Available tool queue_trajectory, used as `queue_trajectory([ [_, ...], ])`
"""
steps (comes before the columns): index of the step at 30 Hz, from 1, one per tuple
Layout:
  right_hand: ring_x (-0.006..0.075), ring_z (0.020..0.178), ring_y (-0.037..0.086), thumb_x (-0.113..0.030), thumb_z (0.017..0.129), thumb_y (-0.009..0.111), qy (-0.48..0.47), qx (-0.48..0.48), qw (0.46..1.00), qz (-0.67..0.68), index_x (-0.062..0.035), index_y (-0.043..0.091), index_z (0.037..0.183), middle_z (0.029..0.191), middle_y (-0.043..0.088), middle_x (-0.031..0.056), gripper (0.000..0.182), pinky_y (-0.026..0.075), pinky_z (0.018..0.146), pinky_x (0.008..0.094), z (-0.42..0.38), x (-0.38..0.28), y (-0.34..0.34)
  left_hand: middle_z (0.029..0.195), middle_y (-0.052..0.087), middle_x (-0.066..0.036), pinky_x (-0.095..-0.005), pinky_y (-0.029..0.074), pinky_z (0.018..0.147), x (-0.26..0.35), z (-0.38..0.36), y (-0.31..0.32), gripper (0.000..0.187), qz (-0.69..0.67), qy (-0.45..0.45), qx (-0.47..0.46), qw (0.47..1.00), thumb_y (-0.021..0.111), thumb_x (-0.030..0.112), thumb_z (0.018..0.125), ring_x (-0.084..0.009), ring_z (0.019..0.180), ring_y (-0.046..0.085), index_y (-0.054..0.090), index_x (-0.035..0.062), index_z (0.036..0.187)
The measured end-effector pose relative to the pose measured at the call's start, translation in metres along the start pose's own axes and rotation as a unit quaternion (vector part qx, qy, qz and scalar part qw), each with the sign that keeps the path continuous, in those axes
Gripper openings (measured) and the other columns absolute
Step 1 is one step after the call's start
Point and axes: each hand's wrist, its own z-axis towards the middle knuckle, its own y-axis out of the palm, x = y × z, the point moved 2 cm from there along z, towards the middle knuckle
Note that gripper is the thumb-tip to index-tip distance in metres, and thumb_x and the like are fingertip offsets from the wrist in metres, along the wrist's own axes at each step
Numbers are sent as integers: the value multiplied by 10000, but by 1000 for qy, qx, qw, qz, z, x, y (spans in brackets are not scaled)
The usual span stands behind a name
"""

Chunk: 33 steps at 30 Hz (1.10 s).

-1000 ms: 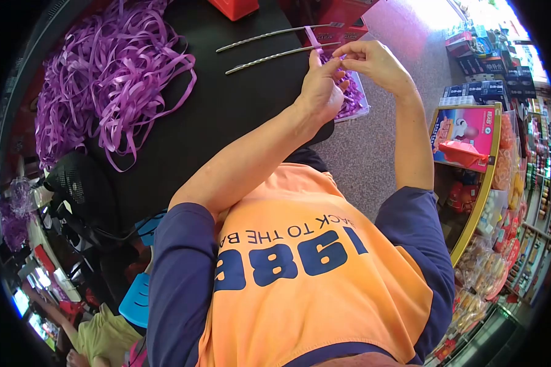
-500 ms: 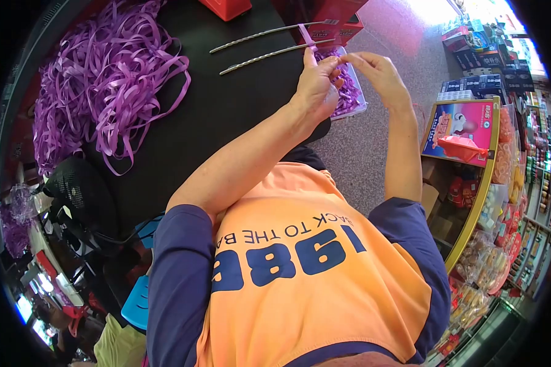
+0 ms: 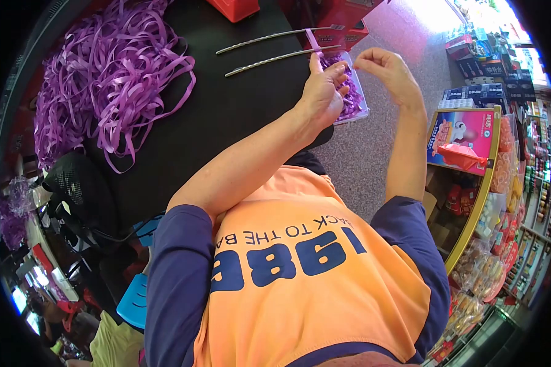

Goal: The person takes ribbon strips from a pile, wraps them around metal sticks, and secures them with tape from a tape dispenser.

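Two twisted metal rods [image 3: 263, 63] stick out side by side over the black table from the red boxes. A purple ribbon [image 3: 312, 40] crosses both rods and runs down to my left hand [image 3: 324, 88]. The raised fingertip of that hand meets the ribbon at the nearer rod, and its other fingers are curled. To its right, apart from it, my right hand [image 3: 390, 72] is closed in a pinch; whatever lies between its fingertips is too small to make out. Behind my left hand, a pale tray [image 3: 362, 112] holds many short purple ribbon pieces [image 3: 351, 105].
A big tangled heap of purple ribbon [image 3: 113, 79] covers the left of the black table [image 3: 226, 116]. Red boxes [image 3: 330, 18] stand at its far right, a red container [image 3: 236, 7] at the back. A shop shelf [image 3: 471, 226] with packaged goods is at right. Another person [image 3: 116, 342] is at lower left.
My right hand has moved to the right, away from the fingers of my left hand, where it was touching. My left hand stays by the rods, its fingers slightly looser.
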Motion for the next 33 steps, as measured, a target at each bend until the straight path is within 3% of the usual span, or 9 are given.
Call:
queue_trajectory([
  [4, 110, 820, 599, -205, 861, 613, -96, -93, 990, -33, -5, 633, 944, 867, 644, 45, 218, 467, 766, 234, 34, -24, -2, 1193, 459, -35, -381, 324, 854, 1, -3, 2, 666, -8, -14, -2, 1000, 593, 119, 872, -179, 1003, 402, 207, 277, 1392],
  [9, 64, 786, 563, -240, 869, 612, -74, -205, 974, -68, -62, 627, 896, 815, 606, 5, 181, 445, 700, 215, 79, -31, 15, 1189, 464, -28, -380, 325, 857, 1, -2, 0, 685, -22, -20, -6, 1000, 582, 108, 875, -165, 983, 419, 197, 317, 1402],
  [11, 65, 727, 548, -262, 867, 619, -35, -257, 955, -147, -66, 630, 899, 783, 600, 1, 199, 440, 650, 201, 93, -27, 18, 1177, 472, -26, -379, 327, 858, 0, -2, -1, 689, -16, -25, -6, 1000, 572, 96, 876, -153, 968, 433, 194, 332, 1402],
  [17, 50, 669, 513, -308, 857, 633, -10, -232, 951, -203, -66, 636, 866, 728, 572, -20, 242, 406, 584, 196, 105, -21, 20, 1165, 479, -34, -378, 330, 852, 1, -2, 0, 695, -11, -24, 1, 1000, 561, 80, 874, -144, 949, 437, 189, 332, 1404],
  [24, 60, 670, 531, -344, 828, 668, 11, -235, 947, -220, -60, 639, 850, 717, 583, -12, 285, 423, 597, 206, 107, -18, 22, 1144, 492, -31, -375, 339, 835, 0, -1, -1, 718, -7, -23, -3, 1000, 561, 72, 869, -135, 926, 452, 170, 328, 1414],
  [33, 92, 672, 564, -363, 800, 692, 4, -146, 954, -264, -33, 676, 894, 716, 615, 29, 344, 458, 641, 247, 101, -13, 30, 1138, 503, -30, -376, 341, 838, 0, -1, -1, 693, -17, -21, -2, 1000, 555, 65, 870, -128, 918, 469, 189, 317, 1401],
])
